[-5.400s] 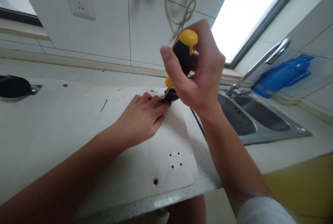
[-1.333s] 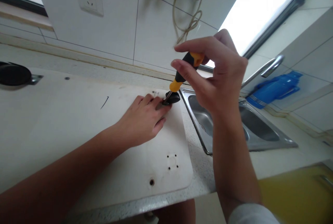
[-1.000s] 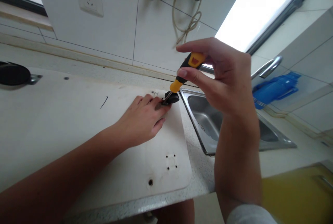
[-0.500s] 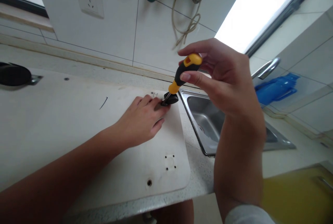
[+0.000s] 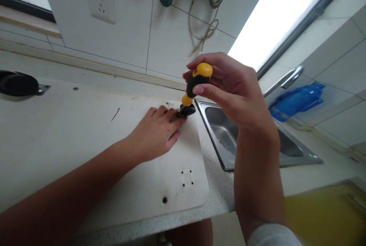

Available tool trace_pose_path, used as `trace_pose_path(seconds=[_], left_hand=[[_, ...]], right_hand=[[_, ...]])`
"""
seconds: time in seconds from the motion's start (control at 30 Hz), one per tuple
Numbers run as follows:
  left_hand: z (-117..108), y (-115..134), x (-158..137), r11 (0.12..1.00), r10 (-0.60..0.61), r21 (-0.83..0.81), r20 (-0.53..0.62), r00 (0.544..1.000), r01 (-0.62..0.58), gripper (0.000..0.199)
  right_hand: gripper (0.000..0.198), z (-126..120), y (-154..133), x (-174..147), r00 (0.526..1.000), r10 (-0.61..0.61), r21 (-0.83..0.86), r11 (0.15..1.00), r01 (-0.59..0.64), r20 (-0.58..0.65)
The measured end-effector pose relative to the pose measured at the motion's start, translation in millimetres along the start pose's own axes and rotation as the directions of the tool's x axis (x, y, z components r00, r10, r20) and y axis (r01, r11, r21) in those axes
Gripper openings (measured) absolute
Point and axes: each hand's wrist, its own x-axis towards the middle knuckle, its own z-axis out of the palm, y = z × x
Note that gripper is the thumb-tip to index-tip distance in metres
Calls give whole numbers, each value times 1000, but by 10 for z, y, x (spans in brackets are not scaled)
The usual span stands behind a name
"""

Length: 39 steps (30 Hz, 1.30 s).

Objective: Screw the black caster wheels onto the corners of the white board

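Note:
A white board (image 5: 85, 150) lies flat on the counter. My left hand (image 5: 156, 133) rests palm down on it, fingertips pressing a small black wheel fitting (image 5: 187, 110) near the board's far right corner. My right hand (image 5: 228, 89) grips a yellow and black screwdriver (image 5: 196, 86) by its handle. The tool stands tilted, its tip down in the black fitting beside my left fingertips.
A steel sink (image 5: 243, 135) with a curved tap (image 5: 283, 82) lies right of the board. A blue object (image 5: 297, 101) leans on the tiled wall behind it. Another black wheel (image 5: 18, 84) sits at the board's far left. A socket (image 5: 101, 4) and hoses (image 5: 206, 17) hang on the wall.
My right hand has shifted left and lower on the screwdriver handle, fingers regripping it between frames. My left hand and the black fitting stay in place.

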Motion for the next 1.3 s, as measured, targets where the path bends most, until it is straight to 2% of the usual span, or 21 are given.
trace_pose_path(seconds=[0.17,0.27,0.37,0.43,0.5,0.57,0.6,0.67,0.77,0.9,1.1,1.2,1.3], left_hand=[[1,6,5,1000,-12,7,11,1000,12,46],[14,3,5,1000,-14,12,14,1000,14,46],[27,-4,2,1000,-13,2,8,1000,13,46],[35,-8,5,1000,-9,-2,7,1000,9,48],[45,-6,18,1000,-11,-1,11,1000,11,49],[60,0,44,1000,-25,8,12,1000,25,50],[68,5,59,999,-34,14,9,999,34,51],[81,10,90,999,-46,24,1,999,46,50],[85,-3,120,999,-38,16,-19,999,38,46],[65,-45,134,1000,-7,-13,-99,995,6,41],[30,-72,145,996,48,-72,-174,984,-61,37],[19,-98,142,993,18,-110,-178,984,-38,33],[13,-127,135,994,-7,-107,-188,982,-14,30]], right_hand=[[39,180,-106,11,985,64,37,998,-59,-160],[33,266,-139,16,972,119,63,992,-109,-203],[30,262,-69,37,948,115,96,991,-90,-298],[26,217,-10,54,891,75,93,995,-37,-449],[24,164,20,61,795,22,34,999,-2,-607],[26,124,10,58,703,2,-48,997,-52,-711],[27,113,-5,54,672,5,-77,993,-92,-740],[25,111,-39,45,647,11,-102,985,-137,-762],[21,138,-50,44,681,-23,-138,984,-114,-732],[24,186,23,39,750,43,-220,944,-248,-660],[30,205,62,17,788,74,-332,880,-340,-611],[27,200,42,23,821,65,-401,849,-344,-568],[25,196,37,29,845,74,-403,855,-327,-529]])
